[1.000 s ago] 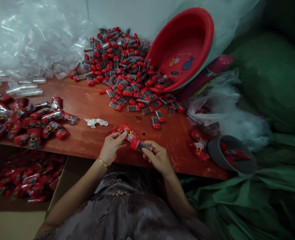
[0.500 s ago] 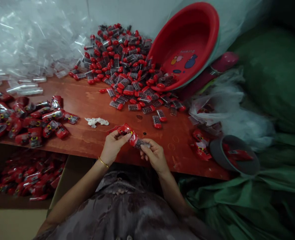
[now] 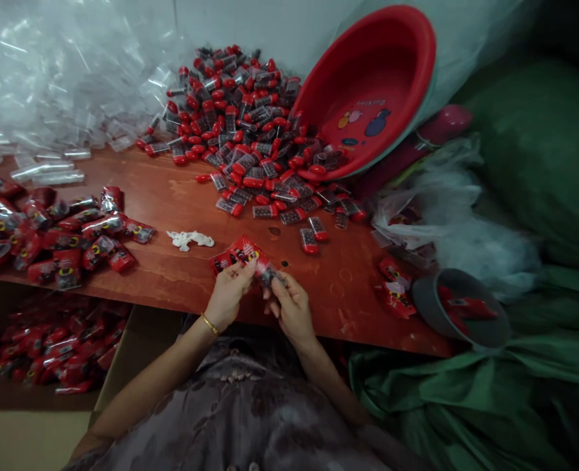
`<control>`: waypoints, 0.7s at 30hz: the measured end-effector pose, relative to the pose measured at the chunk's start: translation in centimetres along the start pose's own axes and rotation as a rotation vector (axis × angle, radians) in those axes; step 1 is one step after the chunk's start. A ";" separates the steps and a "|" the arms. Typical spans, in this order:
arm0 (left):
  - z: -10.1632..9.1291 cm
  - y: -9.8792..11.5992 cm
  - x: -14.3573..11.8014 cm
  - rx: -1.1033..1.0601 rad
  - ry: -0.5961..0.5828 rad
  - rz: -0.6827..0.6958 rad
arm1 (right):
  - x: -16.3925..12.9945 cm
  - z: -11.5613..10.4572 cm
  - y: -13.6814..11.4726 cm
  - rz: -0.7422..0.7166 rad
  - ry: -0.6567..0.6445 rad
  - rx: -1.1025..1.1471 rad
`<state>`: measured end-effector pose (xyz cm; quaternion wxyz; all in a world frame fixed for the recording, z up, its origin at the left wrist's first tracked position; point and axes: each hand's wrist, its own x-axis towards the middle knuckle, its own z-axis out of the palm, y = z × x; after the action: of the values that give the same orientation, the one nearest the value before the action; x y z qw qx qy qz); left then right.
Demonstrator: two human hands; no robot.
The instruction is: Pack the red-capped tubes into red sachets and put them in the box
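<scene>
We had both hands together at the near edge of the red-brown surface [image 3: 171,275]. Our left hand [image 3: 229,294] pinched the red printed wrapper [image 3: 244,250] between thumb and fingertips, and the wrapper stuck out up and away from that grip, its far end resting toward the surface. Our right hand [image 3: 289,306] met it from the other side, fingers pressed together on the small red-capped case [image 3: 265,275], which sat right between the two grips and was mostly covered by them. How far the case sat inside the wrapper, we could not tell.

Just beyond the left grip lay a crumpled white scrap [image 3: 190,239]. Further out past both grips was the big heap of red-capped cases [image 3: 243,124], spilling from the tipped red basin [image 3: 368,91]. Well off to the left of the left grip sat the pile of wrapped packs [image 3: 58,235], and below the surface edge on that side a cardboard box [image 3: 122,366] held more of them. To the right of the right grip stood a grey cup [image 3: 458,307] with red wrappers in it, and clear plastic sleeves [image 3: 48,85] were heaped at the far left.
</scene>
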<state>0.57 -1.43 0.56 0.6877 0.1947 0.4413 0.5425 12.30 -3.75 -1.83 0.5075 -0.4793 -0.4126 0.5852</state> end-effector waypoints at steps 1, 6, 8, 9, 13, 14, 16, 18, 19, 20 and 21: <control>0.0 -0.2 0.0 0.025 -0.011 0.018 | -0.1 0.1 0.2 -0.005 0.018 0.003; -0.3 -0.9 -0.2 0.153 0.000 0.139 | -0.7 -0.1 0.3 -0.186 0.161 -0.332; -0.3 -1.0 -0.1 0.108 0.040 0.126 | -0.8 -0.4 0.1 -0.258 0.113 -0.475; -0.2 -1.0 -0.1 0.078 0.054 0.112 | -0.8 -0.5 -0.1 -0.270 0.061 -0.507; 0.1 -0.6 0.2 0.036 0.029 0.060 | -0.6 -0.2 -0.4 -0.228 -0.053 -0.465; 0.1 -0.5 0.2 0.029 0.017 0.048 | -0.6 0.0 -0.4 -0.229 -0.036 -0.456; 0.3 -0.4 0.1 0.007 -0.003 0.020 | -0.5 0.4 -0.3 -0.251 0.003 -0.456; 0.4 -0.3 -0.1 0.000 -0.020 -0.008 | -0.5 0.8 -0.1 -0.269 0.027 -0.446; 0.5 -0.2 -0.2 0.010 -0.033 -0.029 | -0.4 0.9 0.0 -0.266 0.027 -0.429; 0.5 -0.2 -0.4 0.025 -0.048 -0.048 | -0.4 1.0 0.2 -0.256 0.023 -0.408; 0.5 -0.2 -0.4 0.035 -0.060 -0.056 | -0.4 1.0 0.3 -0.244 0.021 -0.389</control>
<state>1.07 -1.78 0.87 0.7120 0.2105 0.4354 0.5090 11.29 -4.23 -1.86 0.4769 -0.5206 -0.5673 0.4239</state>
